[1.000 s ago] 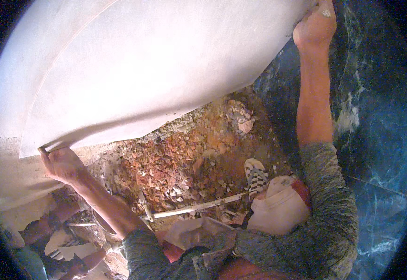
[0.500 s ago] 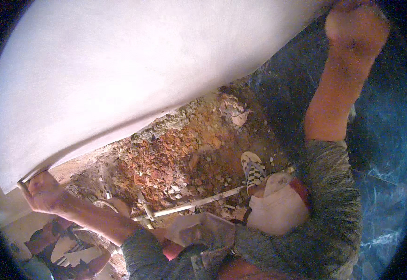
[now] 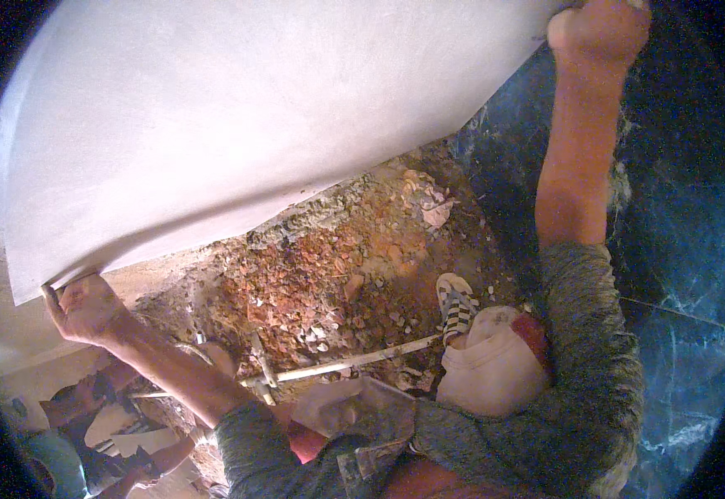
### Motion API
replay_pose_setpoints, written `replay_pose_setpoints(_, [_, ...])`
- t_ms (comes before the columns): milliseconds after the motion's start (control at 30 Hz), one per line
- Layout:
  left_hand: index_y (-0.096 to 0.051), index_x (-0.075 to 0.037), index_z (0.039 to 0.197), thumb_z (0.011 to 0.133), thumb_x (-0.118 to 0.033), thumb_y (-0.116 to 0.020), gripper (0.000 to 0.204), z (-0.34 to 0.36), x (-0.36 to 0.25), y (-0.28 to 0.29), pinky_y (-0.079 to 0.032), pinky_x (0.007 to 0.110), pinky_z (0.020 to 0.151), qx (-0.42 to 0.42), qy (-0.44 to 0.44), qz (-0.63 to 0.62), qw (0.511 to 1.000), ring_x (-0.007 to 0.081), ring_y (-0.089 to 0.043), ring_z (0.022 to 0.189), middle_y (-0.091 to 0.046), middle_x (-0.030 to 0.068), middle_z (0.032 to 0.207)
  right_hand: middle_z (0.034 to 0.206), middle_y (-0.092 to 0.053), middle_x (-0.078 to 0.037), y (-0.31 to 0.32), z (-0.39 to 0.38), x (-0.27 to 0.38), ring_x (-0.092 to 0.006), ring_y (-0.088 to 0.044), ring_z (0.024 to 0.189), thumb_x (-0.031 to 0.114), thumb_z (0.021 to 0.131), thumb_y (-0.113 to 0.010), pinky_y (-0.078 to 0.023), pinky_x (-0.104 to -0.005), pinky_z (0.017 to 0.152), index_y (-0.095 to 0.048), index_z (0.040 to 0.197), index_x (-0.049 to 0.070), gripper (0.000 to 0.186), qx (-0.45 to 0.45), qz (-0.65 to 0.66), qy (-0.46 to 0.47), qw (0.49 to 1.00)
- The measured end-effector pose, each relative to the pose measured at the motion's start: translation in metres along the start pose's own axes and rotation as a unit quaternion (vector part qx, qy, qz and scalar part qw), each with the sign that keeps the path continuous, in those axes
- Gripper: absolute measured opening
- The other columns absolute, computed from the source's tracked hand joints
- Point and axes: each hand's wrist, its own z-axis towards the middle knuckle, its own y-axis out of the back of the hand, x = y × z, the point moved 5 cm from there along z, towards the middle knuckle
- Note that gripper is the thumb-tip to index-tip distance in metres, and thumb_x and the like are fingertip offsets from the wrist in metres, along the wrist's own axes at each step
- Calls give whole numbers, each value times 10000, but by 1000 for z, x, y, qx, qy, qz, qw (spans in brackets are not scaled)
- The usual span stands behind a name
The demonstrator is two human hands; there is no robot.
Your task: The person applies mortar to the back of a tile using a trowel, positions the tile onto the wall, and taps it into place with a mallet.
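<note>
A large white sheet [image 3: 229, 116] fills the upper left, with a long shadowed fold running above its lower edge. Its lower left edge is gripped by my left hand [image 3: 88, 308], the thumb and fingers curled around the border. My right hand [image 3: 599, 32] is raised at the upper right, its fingers closed on the sheet's right edge. The fingertips there are partly hidden. Between my two hands the sheet stays lifted above rubble-strewn ground.
Loose reddish rubble [image 3: 312, 283] lies below the sheet. A pale pole [image 3: 354, 362] crosses it near a checkered shoe [image 3: 455, 303]. A dark blue marble-like surface [image 3: 687, 349] stretches along the right. Another person's hand [image 3: 171, 457] shows at the lower left.
My left hand has moved up and slightly right with the sheet's corner. My right hand has shifted left and slightly up, still gripping the edge.
</note>
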Motion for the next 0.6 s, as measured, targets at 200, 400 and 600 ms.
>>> replay_pose_setpoints(200, [-512, 55, 1193, 835, -44, -549, 373, -48, -36, -66, -511, 365, 590, -3, -24, 261, 965, 169, -554, 595, -630, 73, 782, 1075, -604, -152, 27, -10, -41, -247, -529, 1050, 327, 862, -590, -348, -339, 973, -578, 1103, -77, 471, -198, -186, -18, 962])
replay_pose_setpoints(400, [-554, -24, 1101, 901, -187, -491, 267, -55, 65, -40, -473, 383, 577, 0, 221, -305, 926, 155, -474, 550, -451, -6, 612, 842, -560, -109, 60, -17, -82, -214, -506, 834, 355, 886, -532, -384, -340, 837, -586, 914, -46, 405, -221, -451, 27, 864])
replay_pose_setpoints(600, [-543, 6, 1087, 894, -165, -500, 261, -76, 31, -77, -454, 370, 563, -65, 287, -296, 908, 134, -481, 587, -447, -1, 594, 791, -491, -129, 74, -23, -107, -229, -444, 790, 334, 919, -480, -359, -371, 786, -518, 857, -44, 385, -145, -367, 74, 916])
